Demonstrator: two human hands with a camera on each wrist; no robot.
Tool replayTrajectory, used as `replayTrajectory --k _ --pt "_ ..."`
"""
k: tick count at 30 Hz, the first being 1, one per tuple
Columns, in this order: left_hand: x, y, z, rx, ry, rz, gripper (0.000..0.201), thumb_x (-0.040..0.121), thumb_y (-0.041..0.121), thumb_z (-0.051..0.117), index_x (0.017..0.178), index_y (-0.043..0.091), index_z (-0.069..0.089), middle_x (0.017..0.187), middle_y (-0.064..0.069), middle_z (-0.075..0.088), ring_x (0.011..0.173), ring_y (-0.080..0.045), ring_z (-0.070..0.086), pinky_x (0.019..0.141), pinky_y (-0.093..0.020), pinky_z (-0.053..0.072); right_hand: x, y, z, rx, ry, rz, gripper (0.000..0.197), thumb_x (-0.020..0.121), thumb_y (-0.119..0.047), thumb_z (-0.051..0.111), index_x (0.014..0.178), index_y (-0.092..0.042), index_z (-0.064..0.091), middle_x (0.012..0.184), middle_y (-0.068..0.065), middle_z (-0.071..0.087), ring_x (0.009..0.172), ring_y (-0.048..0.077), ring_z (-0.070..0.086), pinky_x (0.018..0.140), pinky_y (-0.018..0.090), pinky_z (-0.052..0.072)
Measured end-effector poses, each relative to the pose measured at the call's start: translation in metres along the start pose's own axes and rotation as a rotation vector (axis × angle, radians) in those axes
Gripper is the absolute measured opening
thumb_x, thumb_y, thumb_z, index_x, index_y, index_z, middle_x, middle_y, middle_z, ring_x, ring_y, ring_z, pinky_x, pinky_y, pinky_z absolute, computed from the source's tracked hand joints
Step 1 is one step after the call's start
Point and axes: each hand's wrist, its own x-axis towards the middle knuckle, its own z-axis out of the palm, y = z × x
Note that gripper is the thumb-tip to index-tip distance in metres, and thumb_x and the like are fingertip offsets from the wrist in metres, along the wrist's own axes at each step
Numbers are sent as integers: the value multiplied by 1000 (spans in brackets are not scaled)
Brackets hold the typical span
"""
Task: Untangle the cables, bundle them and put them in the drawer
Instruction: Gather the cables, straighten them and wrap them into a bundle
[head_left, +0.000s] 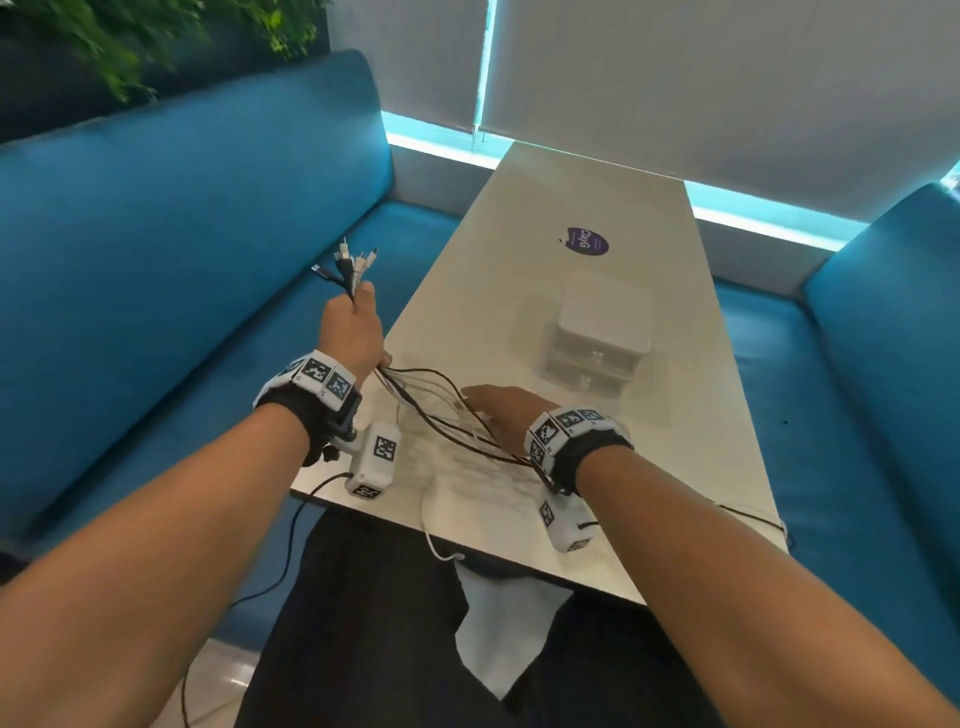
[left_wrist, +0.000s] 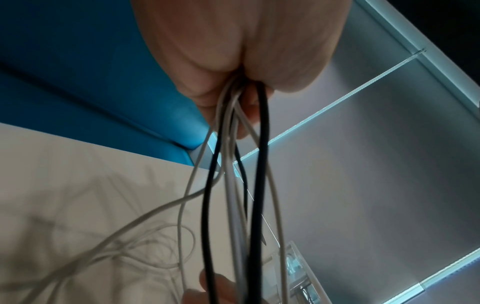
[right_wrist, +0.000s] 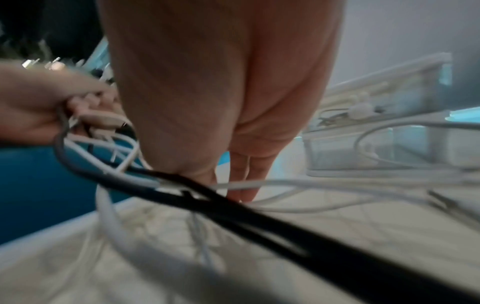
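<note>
My left hand (head_left: 356, 322) is raised off the table's left edge and grips several black and white cables (head_left: 441, 410) in its fist, their plugs (head_left: 349, 262) fanning out above it. The strands run down from the fist to the table and pass under my right hand (head_left: 496, 408). That hand lies over them with straight fingers (right_wrist: 241, 179) whose tips touch the loose white loops. In the left wrist view the fist (left_wrist: 233, 51) squeezes the cables (left_wrist: 261, 164) together. A small translucent drawer unit (head_left: 597, 338) stands behind the right hand, its drawers shut.
The white table (head_left: 571, 197) is narrow, with blue sofa seats (head_left: 182, 234) on both sides and a purple sticker (head_left: 587, 241) beyond the drawer unit. A white cable end (head_left: 439, 551) hangs over the near edge above a white cloth (head_left: 498, 623) on my lap.
</note>
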Motion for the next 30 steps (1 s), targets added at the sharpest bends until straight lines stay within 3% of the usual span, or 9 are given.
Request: replayTrajectory --k 5,10,13,16,18,22,24,27,30 --pt "9 -6 -6 33 1 8 42 103 43 38 73 14 43 70 -11 42 47 -26 47 39 -26 45 5 -18 -2 -72 -16 -176 50 103 -25 39 151 -38 32 157 -12 35 137 24 42 114 41 34" --pt "9 -16 -10 49 21 -1 45 103 45 36 77 9 45 68 -11 40 45 -26 47 40 -26 46 17 -19 9 -186 -27 -123 62 100 -27 45 153 -41 17 158 -12 27 132 26 39 100 46 44" --pt "5 -21 -7 42 17 -16 44 102 47 37 85 7 46 69 -12 40 38 -21 46 44 -28 46 28 -23 17 -224 -12 -131 62 96 -28 51 151 -35 24 155 -8 24 129 28 41 95 44 47" --pt "1 -22 -3 14 12 -29 42 102 46 38 87 8 45 69 -10 40 33 -14 42 48 -31 47 34 -25 25 -229 27 -122 53 92 -51 54 141 -38 40 142 -1 34 119 29 47 93 46 49" --pt "-1 -20 -2 23 16 -37 40 104 43 38 85 9 45 66 -6 40 38 -16 42 48 -32 48 33 -21 24 -244 59 -100 54 91 -63 48 133 -31 48 135 2 40 115 30 49 92 46 48" --pt "-2 -16 -4 63 66 -30 43 104 42 38 72 14 41 63 -5 42 53 -27 41 54 -36 48 15 -8 19 -246 92 57 89 78 -91 17 114 -22 61 124 1 52 104 28 53 89 46 40" --pt "-5 -16 -1 61 76 -35 43 103 43 38 71 15 42 63 -5 42 58 -27 40 60 -40 43 5 0 19 -307 95 141 101 67 -99 15 106 -22 66 113 0 55 100 28 55 89 49 37" --pt "-10 -11 11 61 56 -57 44 104 43 39 70 14 41 63 -5 41 56 -27 37 61 -40 39 -5 12 19 -378 93 228 78 73 -88 38 105 -22 65 106 -1 54 100 26 57 93 50 36" --pt "-13 -5 21 45 48 -65 43 104 43 38 77 10 45 66 -3 41 57 -24 39 61 -38 40 -14 24 21 -367 96 251 43 85 -52 60 111 -17 63 100 0 51 99 25 60 90 45 40"
